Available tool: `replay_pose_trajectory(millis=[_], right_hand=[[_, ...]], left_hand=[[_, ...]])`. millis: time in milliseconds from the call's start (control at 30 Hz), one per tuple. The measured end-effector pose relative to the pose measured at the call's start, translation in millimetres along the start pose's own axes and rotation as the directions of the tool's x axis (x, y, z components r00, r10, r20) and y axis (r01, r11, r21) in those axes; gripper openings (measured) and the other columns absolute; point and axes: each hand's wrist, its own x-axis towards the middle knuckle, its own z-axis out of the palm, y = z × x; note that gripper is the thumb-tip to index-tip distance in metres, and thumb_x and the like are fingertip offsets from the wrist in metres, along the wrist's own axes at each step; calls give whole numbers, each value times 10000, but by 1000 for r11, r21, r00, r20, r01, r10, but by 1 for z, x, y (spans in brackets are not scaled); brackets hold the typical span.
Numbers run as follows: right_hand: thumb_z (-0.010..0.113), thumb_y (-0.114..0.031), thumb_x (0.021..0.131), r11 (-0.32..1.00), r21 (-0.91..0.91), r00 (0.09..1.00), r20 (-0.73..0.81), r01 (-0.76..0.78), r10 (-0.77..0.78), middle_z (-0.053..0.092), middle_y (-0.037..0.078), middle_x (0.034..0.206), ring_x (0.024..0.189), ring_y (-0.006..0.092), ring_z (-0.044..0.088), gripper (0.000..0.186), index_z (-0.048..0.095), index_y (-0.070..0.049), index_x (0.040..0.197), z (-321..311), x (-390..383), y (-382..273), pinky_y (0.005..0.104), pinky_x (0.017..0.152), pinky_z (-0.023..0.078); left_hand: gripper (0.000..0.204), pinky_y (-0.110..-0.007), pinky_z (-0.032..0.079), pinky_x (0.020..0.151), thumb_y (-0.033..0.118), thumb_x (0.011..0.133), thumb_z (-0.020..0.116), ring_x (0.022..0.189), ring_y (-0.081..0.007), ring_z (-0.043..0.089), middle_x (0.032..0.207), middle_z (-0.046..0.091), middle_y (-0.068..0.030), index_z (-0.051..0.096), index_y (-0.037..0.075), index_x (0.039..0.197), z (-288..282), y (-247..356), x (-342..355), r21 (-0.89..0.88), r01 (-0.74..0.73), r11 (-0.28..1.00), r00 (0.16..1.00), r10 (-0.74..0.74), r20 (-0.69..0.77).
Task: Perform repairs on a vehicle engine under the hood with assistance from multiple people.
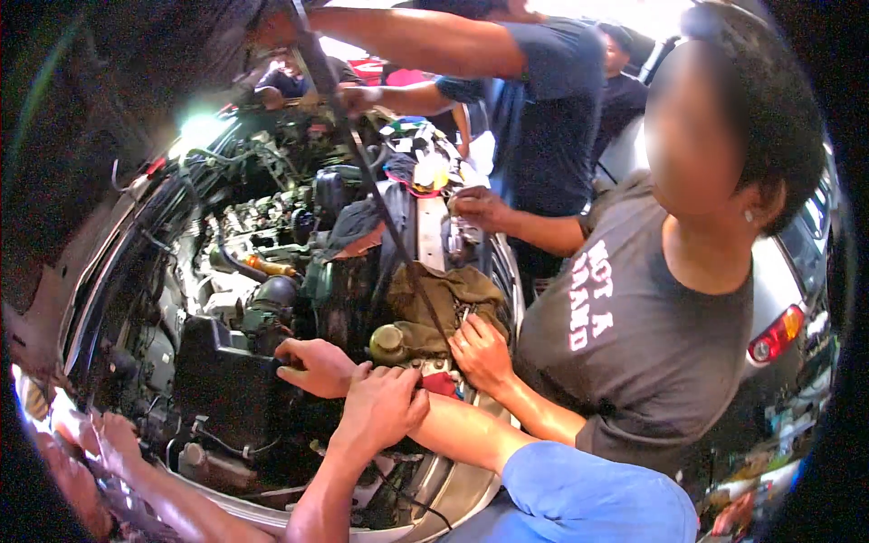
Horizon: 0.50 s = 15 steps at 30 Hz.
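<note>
My right hand (319,366) reaches over the engine bay, palm down. Its fingers are loosely bent and apart, holding nothing, close to the black plastic box (217,380). My left hand (385,403) lies across my right forearm (471,430) near the wrist, its fingers curled over it. Just beyond my arm are a round yellowish reservoir cap (389,342) and a brown cloth (444,299). A co-worker's hand (482,355) rests beside the cloth, near small metal parts too blurred to tell.
A thin prop rod (380,195) slants up from the engine bay. The co-worker in a dark shirt (643,326) leans in at the right; another person's arm (425,41) crosses the top. Other hands (118,439) show at the lower left. Cloths and loose items lie along the front panel.
</note>
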Motion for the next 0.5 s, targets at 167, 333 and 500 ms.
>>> replay_pose_trajectory(millis=[167,333,500], right_hand=[[726,-199,858,991,-59,991,-71,-120,116,684,160,844,778,334,680,362,609,-63,1173,19,1,11,432,709,532],[775,-205,816,980,-51,970,-158,-194,184,685,117,845,778,308,672,529,555,-112,1289,22,2,9,434,733,539],[746,-239,839,784,-603,970,71,-143,232,620,159,1072,1038,342,580,554,530,-95,1329,13,8,-38,461,935,464]], left_hand=[[279,-479,494,944,220,881,606,980,-389,653,1003,695,-204,667,19,1065,-12,-18,3,-252,29,967,999,-37,-28],[277,-498,431,971,195,849,631,988,-357,652,1009,700,-158,688,31,1064,-36,-32,7,-191,44,981,981,-78,-178],[269,-447,429,993,160,787,659,1047,-331,631,1047,708,-145,712,51,1027,-66,-48,12,-14,166,986,906,-158,-393]])
